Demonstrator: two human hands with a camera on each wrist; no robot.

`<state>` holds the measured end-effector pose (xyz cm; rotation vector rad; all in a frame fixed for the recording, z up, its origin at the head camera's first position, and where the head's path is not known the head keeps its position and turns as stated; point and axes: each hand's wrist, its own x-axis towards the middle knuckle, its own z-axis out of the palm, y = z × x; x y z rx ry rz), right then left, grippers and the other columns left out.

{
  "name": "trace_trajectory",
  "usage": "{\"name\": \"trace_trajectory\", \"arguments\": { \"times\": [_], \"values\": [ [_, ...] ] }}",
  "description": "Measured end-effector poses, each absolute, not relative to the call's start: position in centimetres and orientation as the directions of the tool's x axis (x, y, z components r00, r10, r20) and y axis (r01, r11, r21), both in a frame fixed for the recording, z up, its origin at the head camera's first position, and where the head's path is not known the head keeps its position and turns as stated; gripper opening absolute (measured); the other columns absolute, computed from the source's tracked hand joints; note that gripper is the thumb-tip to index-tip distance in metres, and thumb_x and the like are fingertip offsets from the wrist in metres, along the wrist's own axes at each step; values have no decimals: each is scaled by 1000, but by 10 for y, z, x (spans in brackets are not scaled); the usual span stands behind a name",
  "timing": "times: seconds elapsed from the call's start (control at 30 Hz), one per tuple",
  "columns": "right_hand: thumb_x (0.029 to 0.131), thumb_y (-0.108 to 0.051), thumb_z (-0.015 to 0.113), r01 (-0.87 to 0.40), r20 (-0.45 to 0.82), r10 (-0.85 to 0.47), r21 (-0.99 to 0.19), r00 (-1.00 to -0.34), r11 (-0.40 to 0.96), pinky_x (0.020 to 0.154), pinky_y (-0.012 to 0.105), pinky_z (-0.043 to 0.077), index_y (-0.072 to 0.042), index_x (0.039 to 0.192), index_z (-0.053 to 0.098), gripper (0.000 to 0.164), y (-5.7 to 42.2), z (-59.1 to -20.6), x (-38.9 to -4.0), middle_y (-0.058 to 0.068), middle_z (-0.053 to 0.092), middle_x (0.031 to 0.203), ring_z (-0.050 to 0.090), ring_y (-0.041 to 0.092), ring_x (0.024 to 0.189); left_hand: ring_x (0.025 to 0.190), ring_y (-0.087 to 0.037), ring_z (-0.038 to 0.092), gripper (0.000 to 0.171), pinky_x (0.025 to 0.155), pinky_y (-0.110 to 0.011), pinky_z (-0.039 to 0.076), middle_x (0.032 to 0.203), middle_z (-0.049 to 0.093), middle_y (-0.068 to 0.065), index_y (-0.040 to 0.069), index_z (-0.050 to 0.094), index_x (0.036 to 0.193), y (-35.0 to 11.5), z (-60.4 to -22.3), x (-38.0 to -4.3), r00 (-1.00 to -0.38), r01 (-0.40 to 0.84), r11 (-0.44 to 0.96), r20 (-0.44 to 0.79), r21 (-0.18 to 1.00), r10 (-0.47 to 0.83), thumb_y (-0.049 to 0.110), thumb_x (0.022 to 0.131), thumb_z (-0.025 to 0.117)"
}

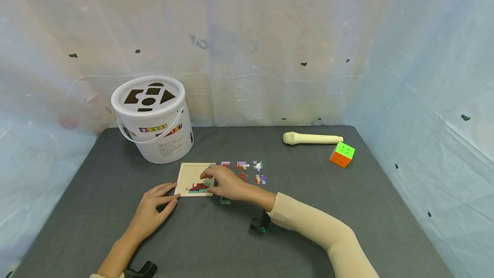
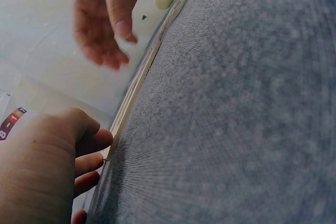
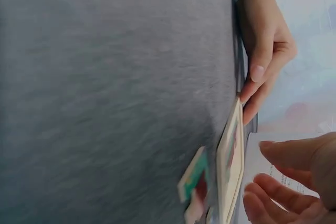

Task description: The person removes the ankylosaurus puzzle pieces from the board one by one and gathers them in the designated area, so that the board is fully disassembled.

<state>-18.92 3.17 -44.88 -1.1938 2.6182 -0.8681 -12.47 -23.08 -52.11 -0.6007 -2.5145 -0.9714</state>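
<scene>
A wooden puzzle board (image 1: 187, 177) lies on the table, with a few joined red and green pieces (image 1: 198, 187) along its lower part. The fingertips of my left hand (image 1: 151, 208) touch its left edge, the fingers extended. Above the board's right side hovers my right hand (image 1: 229, 184); its fingers are loosely bent, and the right wrist view shows a gap between thumb and fingers with nothing in it. Several loose jigsaw pieces (image 1: 257, 165) lie right of the board, some partly hidden by the right hand. A green piece (image 3: 193, 176) lies near the board.
A white lidded bucket (image 1: 166, 143) with shaped holes stands behind the board. Toward the back right lie a cream microphone-shaped object (image 1: 314, 139) and a green and orange cube (image 1: 341, 155). The grey-covered table (image 1: 293, 252) is bounded by hanging pale sheets (image 1: 262, 46).
</scene>
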Motion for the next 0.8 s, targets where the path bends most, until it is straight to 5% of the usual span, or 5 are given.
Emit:
{"name": "trace_trajectory", "arguments": {
  "times": [0.3,0.8],
  "values": [
    [88,-1,75,-664,61,-790,-584,-610,467,75,12,46,-3,126,63,40,3,-451,-200,10,63,117,63,16,97,118,-37,57,20,95,-66,35,125,68,-14,4,80,100,-231,-522,-126,-833,521,660,490,540,257,1,80,80],
    [84,-3,79,-621,22,-750,-578,-661,529,82,13,43,-7,121,68,38,-6,-461,-197,7,54,118,56,14,98,117,-37,57,20,95,-65,35,124,68,-14,4,80,99,-232,-522,-125,-831,525,655,494,544,256,1,80,80]
  ]
}}
